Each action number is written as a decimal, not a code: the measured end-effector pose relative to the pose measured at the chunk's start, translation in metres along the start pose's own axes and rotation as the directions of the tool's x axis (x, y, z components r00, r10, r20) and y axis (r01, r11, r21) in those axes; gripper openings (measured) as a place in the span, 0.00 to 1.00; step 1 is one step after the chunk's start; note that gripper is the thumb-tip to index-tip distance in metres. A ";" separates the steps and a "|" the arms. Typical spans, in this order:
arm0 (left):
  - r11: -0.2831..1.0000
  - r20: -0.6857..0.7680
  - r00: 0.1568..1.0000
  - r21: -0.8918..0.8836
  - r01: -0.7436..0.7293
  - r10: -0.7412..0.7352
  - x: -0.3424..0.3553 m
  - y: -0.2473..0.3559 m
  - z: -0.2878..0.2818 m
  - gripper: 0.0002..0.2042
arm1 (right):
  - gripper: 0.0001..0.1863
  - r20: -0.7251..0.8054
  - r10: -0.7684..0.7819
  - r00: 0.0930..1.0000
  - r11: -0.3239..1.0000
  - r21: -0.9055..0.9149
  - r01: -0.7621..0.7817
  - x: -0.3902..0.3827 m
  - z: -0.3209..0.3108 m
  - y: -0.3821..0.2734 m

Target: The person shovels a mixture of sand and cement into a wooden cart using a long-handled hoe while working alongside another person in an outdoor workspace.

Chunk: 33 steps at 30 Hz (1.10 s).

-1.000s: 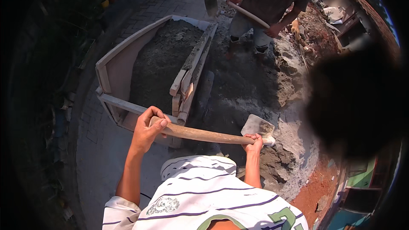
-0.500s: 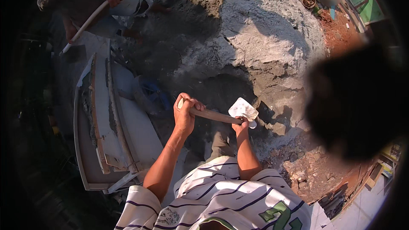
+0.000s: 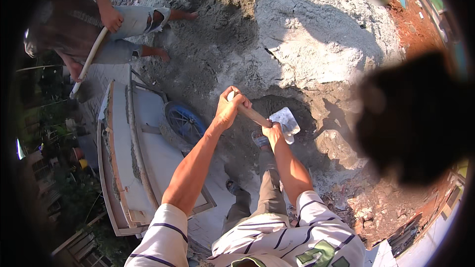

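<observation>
A wooden-handled hoe with a pale, squarish metal blade slants across the middle in both my hands. My left hand is wrapped round the upper end of the handle, whose pale tip pokes out above the fingers. Lower down, close to the blade, my right hand is closed on the same handle. The blade hangs over a dark hollow at the foot of a grey sand heap. How far it is from the sand, I cannot tell.
A light-coloured wheelbarrow with a blue wheel stands to my left. At the far left, another person grips a long pale handle. Rubble lies at the near right. A dark blurred shape hides part of the right side.
Both my hands and the hoe's handle have shifted upward in the view; my left hand has moved right, nearer the right one. The view has shifted, showing more of the other person and the wheelbarrow's wheel.
</observation>
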<state>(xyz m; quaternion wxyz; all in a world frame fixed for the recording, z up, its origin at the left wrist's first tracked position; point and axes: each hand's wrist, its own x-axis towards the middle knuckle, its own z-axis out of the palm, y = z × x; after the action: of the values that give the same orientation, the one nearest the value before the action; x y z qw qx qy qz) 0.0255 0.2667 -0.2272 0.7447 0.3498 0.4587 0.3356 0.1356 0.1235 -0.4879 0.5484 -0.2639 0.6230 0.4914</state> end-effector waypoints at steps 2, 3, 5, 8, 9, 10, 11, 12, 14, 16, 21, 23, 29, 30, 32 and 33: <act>0.955 0.087 0.979 0.217 -0.201 0.187 0.014 0.027 0.030 0.06 | 0.02 0.148 0.137 0.979 0.991 -0.026 -0.135 0.042 0.065 0.002; 0.905 0.036 0.964 0.337 -0.259 0.263 0.008 0.033 0.027 0.06 | 0.04 0.191 0.211 0.959 0.976 -0.091 -0.196 0.050 0.087 0.023; 0.896 -0.035 0.954 0.354 -0.267 0.298 -0.002 0.036 0.032 0.07 | 0.07 0.263 0.312 0.913 0.944 -0.190 -0.268 0.057 0.117 0.040; 0.827 -0.019 0.959 0.510 -0.236 0.284 -0.033 0.011 0.029 0.08 | 0.09 0.245 0.347 0.905 0.911 -0.318 -0.263 0.053 0.087 0.040; 0.846 -0.057 0.956 0.483 -0.227 0.289 -0.042 0.006 0.025 0.08 | 0.09 0.246 0.381 0.891 0.894 -0.342 -0.288 0.044 0.076 0.047; 0.850 -0.059 0.965 0.490 -0.194 0.255 -0.043 0.015 0.032 0.08 | 0.09 0.240 0.370 0.897 0.902 -0.326 -0.284 0.037 0.075 0.046; 0.853 -0.064 0.973 0.497 -0.160 0.220 -0.045 0.025 0.038 0.08 | 0.08 0.232 0.360 0.904 0.908 -0.311 -0.281 0.031 0.075 0.046; 0.856 -0.083 0.979 0.504 -0.118 0.184 -0.054 0.031 0.040 0.09 | 0.08 0.211 0.356 0.910 0.910 -0.302 -0.285 0.025 0.066 0.049; 0.883 -0.045 0.987 0.455 -0.118 0.155 -0.056 0.033 0.042 0.09 | 0.07 0.182 0.328 0.927 0.920 -0.287 -0.269 0.030 0.057 0.040; 0.877 -0.018 0.988 0.463 -0.126 0.152 -0.061 0.039 0.054 0.09 | 0.07 0.175 0.331 0.927 0.926 -0.247 -0.284 0.023 0.045 0.027; 0.889 -0.111 0.977 0.444 -0.114 0.181 -0.106 0.075 0.074 0.08 | 0.06 0.244 0.220 0.945 0.945 -0.295 -0.143 -0.043 0.015 0.028; 0.915 -0.183 0.967 0.394 -0.093 0.177 -0.133 0.101 0.072 0.08 | 0.12 0.337 0.292 0.895 0.918 -0.362 -0.164 -0.092 0.002 0.036; 0.970 -0.327 0.914 0.111 -0.214 0.239 -0.230 0.191 0.037 0.08 | 0.31 0.359 0.373 0.856 0.880 -0.430 -0.203 -0.163 -0.035 0.069; 0.969 -0.341 0.908 0.050 -0.241 0.243 -0.243 0.206 0.031 0.08 | 0.30 0.237 0.359 0.903 0.874 -0.426 -0.235 -0.160 -0.036 0.073; 0.970 -0.374 0.897 0.036 -0.240 0.236 -0.271 0.251 0.032 0.06 | 0.25 0.170 0.347 0.922 0.885 -0.384 -0.263 -0.155 -0.036 0.084; 0.971 -0.401 0.886 0.040 -0.235 0.231 -0.290 0.268 0.025 0.06 | 0.23 0.134 0.376 0.917 0.877 -0.370 -0.305 -0.163 -0.035 0.101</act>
<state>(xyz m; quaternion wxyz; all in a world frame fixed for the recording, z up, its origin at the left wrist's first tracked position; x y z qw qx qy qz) -0.1019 0.1655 0.1336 0.5902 0.3219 0.5554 0.4894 0.0755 0.0953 -0.3049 0.4591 -0.1894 0.5061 0.7052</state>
